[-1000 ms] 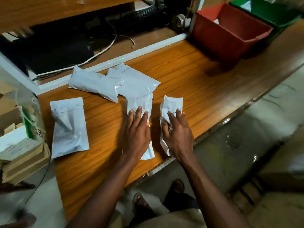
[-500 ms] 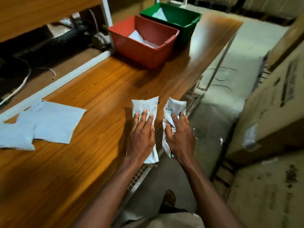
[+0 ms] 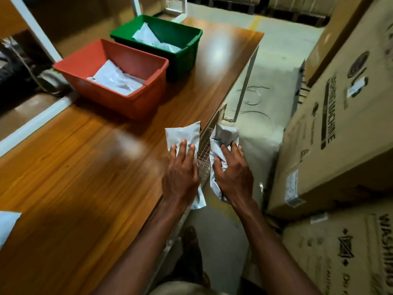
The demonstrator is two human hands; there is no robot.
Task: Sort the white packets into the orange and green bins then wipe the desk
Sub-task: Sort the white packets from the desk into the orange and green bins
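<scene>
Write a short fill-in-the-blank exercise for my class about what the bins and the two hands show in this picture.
1. Each hand holds one white ____.
2. The orange bin stands nearer the person than the ____ bin.
3. Both bins already hold white packets, so neither is ____.
4. The left hand is over the desk; the right hand is past its ____.

Missing words: packet; green; empty; edge

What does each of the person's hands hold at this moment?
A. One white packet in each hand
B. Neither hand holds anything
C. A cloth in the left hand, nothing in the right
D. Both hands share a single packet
A: the left hand grips one white packet at the desk's edge, and the right hand grips a second, crumpled packet beyond that edge.
</scene>
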